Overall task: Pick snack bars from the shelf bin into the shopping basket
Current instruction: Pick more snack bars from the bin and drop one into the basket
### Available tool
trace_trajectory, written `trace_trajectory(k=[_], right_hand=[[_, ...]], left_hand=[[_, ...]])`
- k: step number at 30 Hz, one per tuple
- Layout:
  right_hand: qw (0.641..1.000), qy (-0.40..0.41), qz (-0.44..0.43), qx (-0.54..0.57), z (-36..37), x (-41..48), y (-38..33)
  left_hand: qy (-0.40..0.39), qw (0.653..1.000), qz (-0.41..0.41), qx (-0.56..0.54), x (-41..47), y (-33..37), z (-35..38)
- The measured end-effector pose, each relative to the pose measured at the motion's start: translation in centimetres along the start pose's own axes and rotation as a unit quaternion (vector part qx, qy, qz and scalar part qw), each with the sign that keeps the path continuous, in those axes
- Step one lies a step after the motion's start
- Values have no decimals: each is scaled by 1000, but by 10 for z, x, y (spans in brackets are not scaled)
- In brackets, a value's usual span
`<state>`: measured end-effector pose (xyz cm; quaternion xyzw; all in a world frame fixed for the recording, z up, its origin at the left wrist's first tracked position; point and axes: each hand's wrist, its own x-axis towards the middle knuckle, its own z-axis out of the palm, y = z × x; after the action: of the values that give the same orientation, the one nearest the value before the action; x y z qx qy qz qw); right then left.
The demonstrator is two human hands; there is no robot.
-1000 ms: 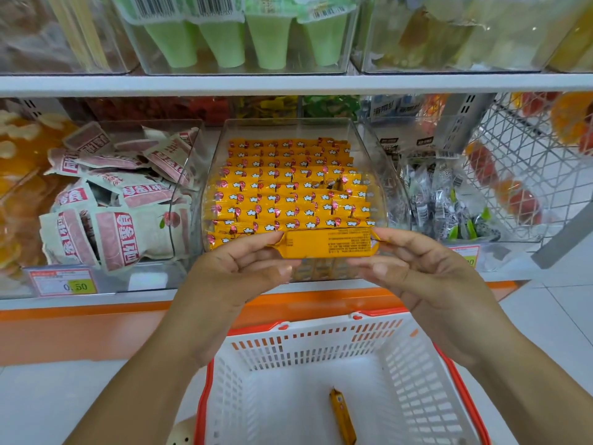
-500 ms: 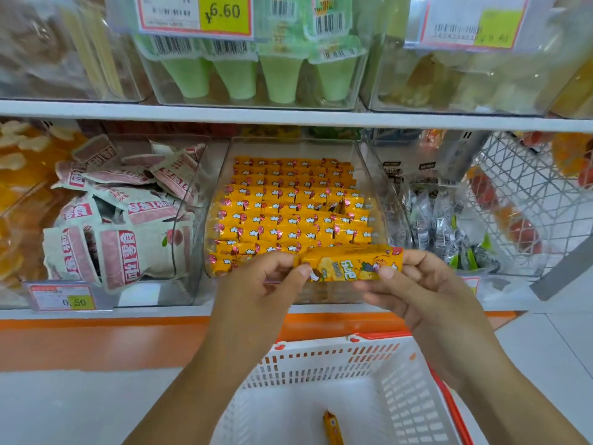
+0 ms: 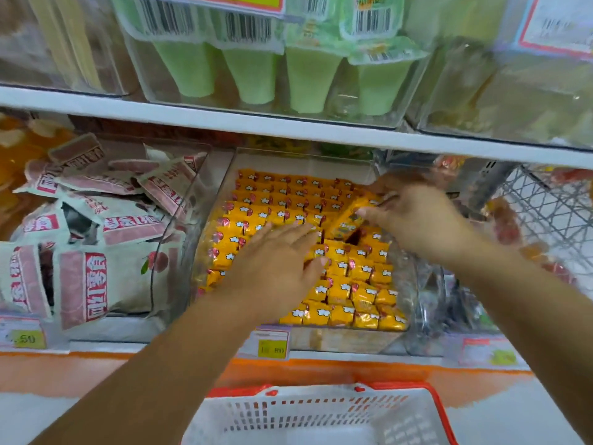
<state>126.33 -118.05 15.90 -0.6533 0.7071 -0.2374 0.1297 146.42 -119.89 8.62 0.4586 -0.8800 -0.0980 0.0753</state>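
Observation:
A clear shelf bin (image 3: 340,340) holds several rows of yellow snack bars (image 3: 353,293). My left hand (image 3: 279,261) lies over the middle rows with its fingers straight, touching the bars. My right hand (image 3: 417,220) is inside the bin at its right rear and pinches one yellow snack bar (image 3: 348,218), which is tilted with its lower end down among the rows. A dark gap shows just below that bar. The white shopping basket with a red rim (image 3: 433,396) stands on the floor below the shelf; only its far end shows, and its contents are out of view.
A bin of pink-and-white packets (image 3: 96,252) sits to the left, and a bin of clear-wrapped sweets (image 3: 449,300) to the right. The upper shelf edge (image 3: 288,126) carries bins of green cups (image 3: 250,75). Yellow price tags (image 3: 271,350) hang on the shelf front. A wire rack (image 3: 552,213) stands far right.
Both hands held one bar in front of the bin; now they reach into the bin. The left hand let go and lies flat on the rows. The view tilted up.

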Motion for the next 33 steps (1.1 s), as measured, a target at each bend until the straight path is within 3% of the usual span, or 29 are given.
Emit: trace_trajectory(k=[5,11,16,21,23,29,33], right_hand=[[993,-78,-39,-85,31,25,-7],[960,-205,-80,-174,23,39,-11],[967,-167,-68,-178,-18,45,-7],[892,-179,-107,-401,0,49,11],[887,-150,-110,-423,9,48,14],[962,-34,-110,-246,-7,2,9],[987,98,-109,-71,-12,-61,8]], left_hand=[[16,1000,-4,5,-9,-1,6],[1,1000,0,9,-11,0,2],[-9,999,48,10,2,11,-9],[-52,996,68,6,16,28,0],[-52,997,60,6,17,28,4],[-56,997,44,-12,10,32,-5],[12,990,-2,-139,-12,45,-12]])
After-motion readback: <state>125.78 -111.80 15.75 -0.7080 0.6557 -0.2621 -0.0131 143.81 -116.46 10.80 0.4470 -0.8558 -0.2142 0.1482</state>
